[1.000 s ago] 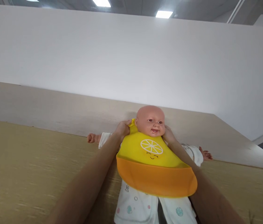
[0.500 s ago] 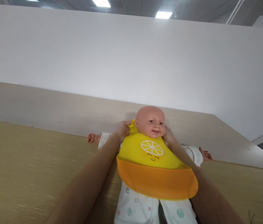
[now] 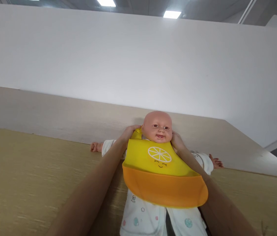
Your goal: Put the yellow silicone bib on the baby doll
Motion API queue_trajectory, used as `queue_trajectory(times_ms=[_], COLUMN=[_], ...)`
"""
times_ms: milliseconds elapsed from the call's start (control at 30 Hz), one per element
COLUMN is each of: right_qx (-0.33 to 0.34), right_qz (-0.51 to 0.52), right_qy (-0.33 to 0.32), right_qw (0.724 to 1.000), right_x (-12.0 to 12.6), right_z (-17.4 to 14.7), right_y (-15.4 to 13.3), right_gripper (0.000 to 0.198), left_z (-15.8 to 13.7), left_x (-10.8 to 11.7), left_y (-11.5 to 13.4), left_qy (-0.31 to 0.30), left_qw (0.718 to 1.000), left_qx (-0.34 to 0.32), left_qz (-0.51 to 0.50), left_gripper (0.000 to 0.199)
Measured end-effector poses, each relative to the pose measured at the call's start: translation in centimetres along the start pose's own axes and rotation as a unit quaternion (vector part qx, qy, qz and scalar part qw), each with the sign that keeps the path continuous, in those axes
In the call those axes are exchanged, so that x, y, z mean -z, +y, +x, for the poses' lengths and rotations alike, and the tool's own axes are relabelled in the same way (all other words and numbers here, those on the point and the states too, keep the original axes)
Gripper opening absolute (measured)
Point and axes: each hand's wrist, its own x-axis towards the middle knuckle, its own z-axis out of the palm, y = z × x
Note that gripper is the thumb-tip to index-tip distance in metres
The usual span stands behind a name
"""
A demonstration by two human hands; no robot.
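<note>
A baby doll [image 3: 157, 126] in white printed clothes lies face up with its arms spread. Over its chest lies a yellow bib [image 3: 140, 154] with a lemon slice and a smiling face printed on it, and an orange catch pocket [image 3: 165, 190] along the bottom. My left hand [image 3: 129, 131] is closed on the bib's yellow neck strap at the left side of the doll's neck. On the other side, my right hand [image 3: 177, 141] reaches behind the doll's neck; its fingertips are hidden by the head, as is whatever they hold.
Beneath the doll is a tan, wood-coloured surface [image 3: 30, 177]. A low beige ledge [image 3: 55, 113] runs behind its head, with a white wall panel [image 3: 128, 59] beyond. Ceiling lights [image 3: 172, 14] show above the panel.
My left hand has moved in closer to the doll's neck with the strap, whose end is now less visible. The doll's head has turned slightly and now faces more forward.
</note>
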Motion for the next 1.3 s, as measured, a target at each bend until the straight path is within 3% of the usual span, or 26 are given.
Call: queue_trajectory(times_ms=[167,433,533,667,767,833,933,1033,1133,1300], right_qx=[-0.020,-0.012,-0.017,-0.017,-0.017,-0.016,-0.005,0.004,0.015,0.030], right_qz=[0.018,0.001,-0.001,0.004,0.011,0.011,-0.007,-0.011,-0.014,-0.021], right_qy=[-0.008,-0.004,-0.001,0.003,0.006,0.009,0.006,0.001,0.006,0.026], right_qw=[1.000,1.000,1.000,1.000,1.000,1.000,1.000,1.000,1.000,0.999], right_x=[0.3,0.6,0.5,0.4,0.3,0.3,0.4,0.4,0.2,-0.2], right_z=[0.5,0.4,0.4,0.4,0.3,0.3,0.4,0.4,0.2,-0.4], right_y=[0.3,0.2,0.1,0.1,0.1,0.1,0.1,0.2,0.2,0.0], right_gripper=[0.027,0.029,0.030,0.031,0.032,0.029,0.025,0.025,0.028,0.022], left_z=[-1.6,-1.0,-0.9,-1.5,-1.4,-1.0,-0.6,-0.7,-1.2,-1.5], left_x=[-0.7,0.2,0.7,0.6,0.8,1.3,2.0,2.1,1.7,1.2], left_y=[0.8,0.2,0.5,1.4,1.6,1.4,0.9,0.6,0.6,0.7], left_qy=[0.000,0.059,0.076,0.112,0.107,0.088,0.059,0.019,-0.020,-0.051], left_qw=[0.998,0.970,0.926,0.829,0.800,0.821,0.892,0.953,0.980,0.992], left_qx=[0.002,-0.076,-0.066,-0.053,-0.078,-0.110,-0.129,-0.105,-0.075,-0.070], left_qz=[0.061,0.224,0.363,0.546,0.585,0.554,0.430,0.283,0.182,0.092], left_gripper=[0.015,0.014,0.017,0.026,0.030,0.036,0.043,0.045,0.042,0.032])
